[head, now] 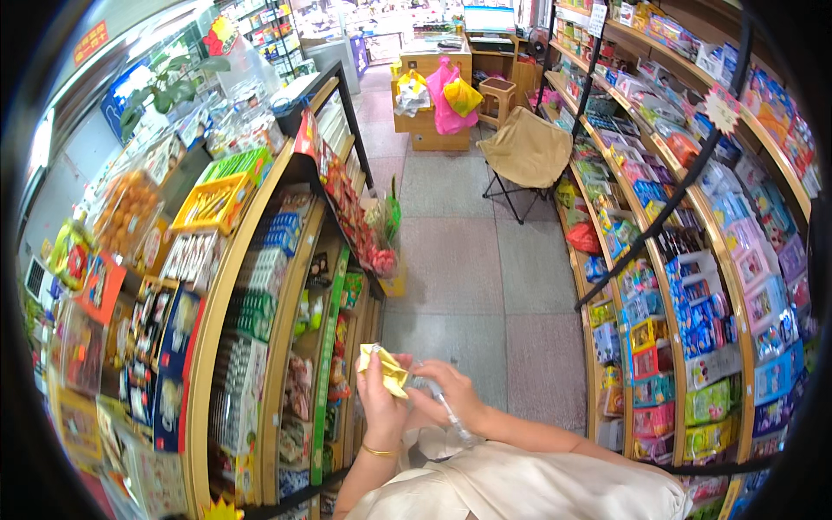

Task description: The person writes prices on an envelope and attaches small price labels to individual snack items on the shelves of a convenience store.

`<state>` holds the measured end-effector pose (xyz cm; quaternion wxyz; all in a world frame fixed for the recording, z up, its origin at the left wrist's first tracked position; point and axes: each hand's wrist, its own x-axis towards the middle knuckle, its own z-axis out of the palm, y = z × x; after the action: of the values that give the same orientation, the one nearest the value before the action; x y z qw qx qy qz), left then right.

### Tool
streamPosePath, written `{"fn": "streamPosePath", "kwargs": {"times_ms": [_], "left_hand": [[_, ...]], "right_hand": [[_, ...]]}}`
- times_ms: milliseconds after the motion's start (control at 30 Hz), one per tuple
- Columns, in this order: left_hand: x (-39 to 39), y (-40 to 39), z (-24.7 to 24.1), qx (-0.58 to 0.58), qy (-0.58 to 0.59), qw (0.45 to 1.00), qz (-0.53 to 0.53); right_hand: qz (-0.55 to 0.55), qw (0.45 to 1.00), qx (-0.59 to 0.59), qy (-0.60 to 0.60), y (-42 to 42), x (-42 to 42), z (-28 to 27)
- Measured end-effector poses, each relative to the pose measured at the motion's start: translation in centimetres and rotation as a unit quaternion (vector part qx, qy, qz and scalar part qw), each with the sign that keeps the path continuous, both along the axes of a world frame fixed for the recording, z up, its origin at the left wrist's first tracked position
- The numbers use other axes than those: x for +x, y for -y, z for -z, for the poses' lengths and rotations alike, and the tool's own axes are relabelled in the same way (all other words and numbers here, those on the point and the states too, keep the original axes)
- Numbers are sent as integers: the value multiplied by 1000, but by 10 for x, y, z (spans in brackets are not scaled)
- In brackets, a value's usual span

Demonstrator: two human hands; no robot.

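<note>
In the lower middle of the head view my left hand (383, 403), with a gold bangle at its wrist, holds a crumpled or folded piece of yellow paper or wrapper (389, 372) between thumb and fingers. Close beside it on the right, my right hand (448, 393) has bent fingers around a clear and whitish plastic strip or wrapper (453, 416) that trails down towards my cream-coloured clothing (520, 484). Its exact kind cannot be told. The two hands almost touch, and some fingers are hidden.
Shelves of packaged goods stand left (250, 338) and right (673, 286) of a tiled aisle (452, 260). Ahead are a tan folding chair (528, 146), a wooden counter (432, 140) hung with plastic bags and a stool (497, 91). A flower bouquet (383, 250) leans by the left shelf end.
</note>
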<state>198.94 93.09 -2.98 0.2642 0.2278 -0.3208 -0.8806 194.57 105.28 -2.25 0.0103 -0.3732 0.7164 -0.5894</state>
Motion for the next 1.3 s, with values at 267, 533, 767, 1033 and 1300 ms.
{"fn": "streamPosePath", "kwargs": {"times_ms": [267,533,767,1033,1300], "left_hand": [[-245,103,-2,-31,33,991,128],[-499,148,-7,-47,76,971,223],[-732,157,-2,-75,66,953,285],[-956,193,-2,-228,34,901,367],[-1179,270,30,-305,64,892,327]], "right_hand": [[96,983,120,-97,45,-248,35],[272,957,70,74,36,-452,32],[255,951,13,174,57,-657,81],[33,980,-26,197,165,-921,34],[21,984,62,164,257,-1156,57]]}}
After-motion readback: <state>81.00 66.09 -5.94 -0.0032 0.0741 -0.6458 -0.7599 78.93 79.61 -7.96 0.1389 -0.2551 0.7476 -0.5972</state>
